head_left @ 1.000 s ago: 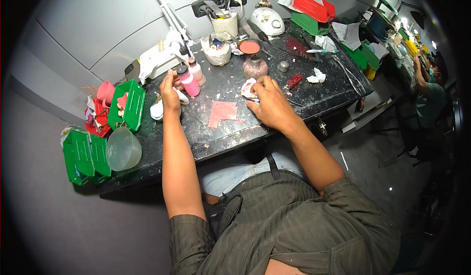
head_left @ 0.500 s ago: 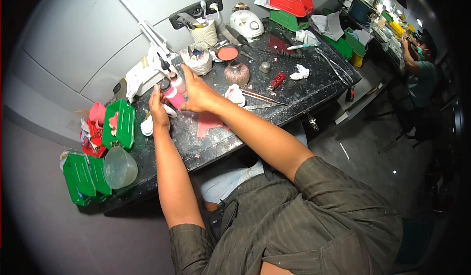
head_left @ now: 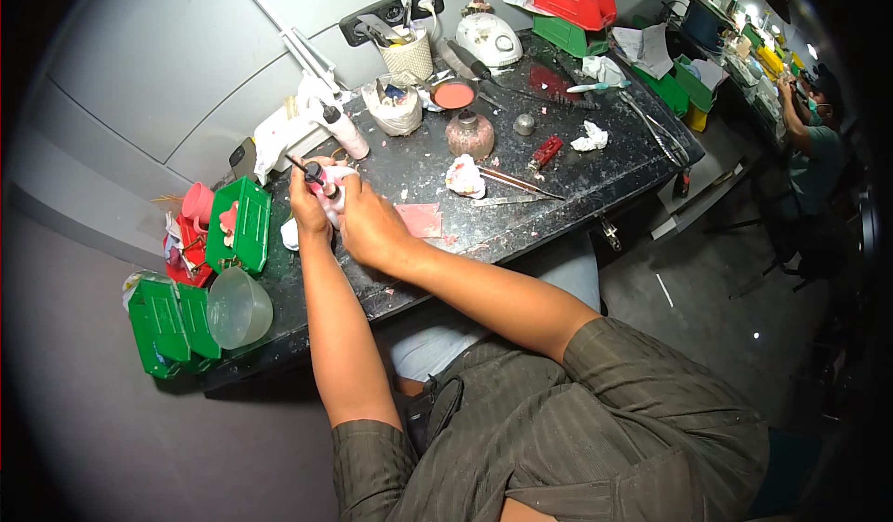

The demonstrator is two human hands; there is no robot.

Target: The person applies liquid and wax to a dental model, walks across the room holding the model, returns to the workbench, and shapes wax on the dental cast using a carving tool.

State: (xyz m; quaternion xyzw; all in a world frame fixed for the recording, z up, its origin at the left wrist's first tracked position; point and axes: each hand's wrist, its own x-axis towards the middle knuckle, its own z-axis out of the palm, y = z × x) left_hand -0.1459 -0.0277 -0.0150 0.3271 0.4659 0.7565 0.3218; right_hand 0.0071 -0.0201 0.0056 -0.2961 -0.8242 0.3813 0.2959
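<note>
Both my hands are together over the left part of the dark workbench (head_left: 484, 234). My left hand (head_left: 312, 207) is wrapped round a small pink-and-white bottle (head_left: 332, 207) with a dark cap and a thin dark tip. Curled against the bottle's other side is my right hand (head_left: 374, 227); its fingertips are partly hidden. Just beyond them stands a pale pink bottle (head_left: 349, 137) with a dark nozzle, apart from both hands. A flat pink sheet (head_left: 420, 220) lies right of my right hand. Some white material (head_left: 290, 234) shows beside my left wrist.
Green bins (head_left: 244, 234) and a translucent bowl (head_left: 239, 308) sit at the left. Across the bench are a glass burner (head_left: 470, 135), a red lighter (head_left: 546, 153), a plaster-like piece (head_left: 465, 177), metal tools (head_left: 519, 182) and a white device (head_left: 489, 40). Another person (head_left: 819, 140) works far right.
Both hands have drawn nearer to me. The pale pink bottle, earlier between my hands, now stands beyond them. My right hand has closed in around the other bottle. The view has shifted slightly.
</note>
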